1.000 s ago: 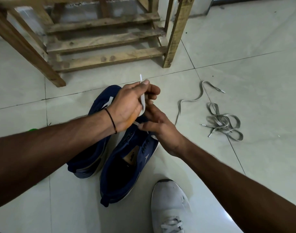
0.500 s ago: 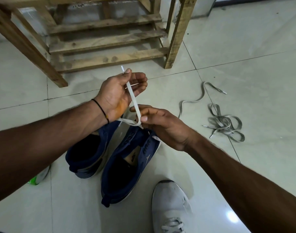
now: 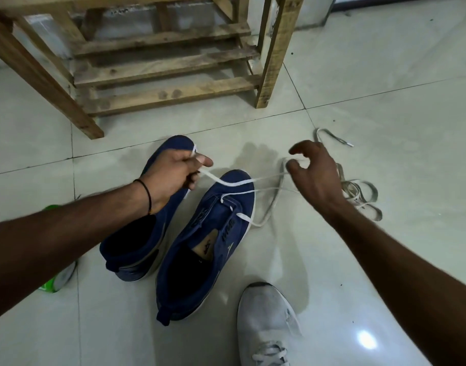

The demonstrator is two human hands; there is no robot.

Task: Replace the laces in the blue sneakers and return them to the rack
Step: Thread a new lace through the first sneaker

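Observation:
Two blue sneakers lie side by side on the tiled floor, toes toward the rack. My forearm covers part of the left sneaker (image 3: 136, 241). A white lace (image 3: 234, 183) runs through the front eyelets of the right sneaker (image 3: 200, 260). My left hand (image 3: 173, 173) grips one end of that lace above the left sneaker's toe. Out to the right of the shoes, my right hand (image 3: 316, 178) has its fingers curled and holds the other end by the thumb. The lace stretches between both hands across the right sneaker's toe.
A wooden slatted rack (image 3: 168, 67) stands on the floor just beyond the shoes. Old grey laces (image 3: 358, 191) lie in a loose heap under and beside my right hand. A pale grey sneaker (image 3: 266, 320) on a foot is at the bottom. A green object (image 3: 57, 281) lies under my left arm.
My hands have pulled apart: the left dropped toward the left sneaker's toe, the right swung out to the right, drawing the white lace taut across the right sneaker.

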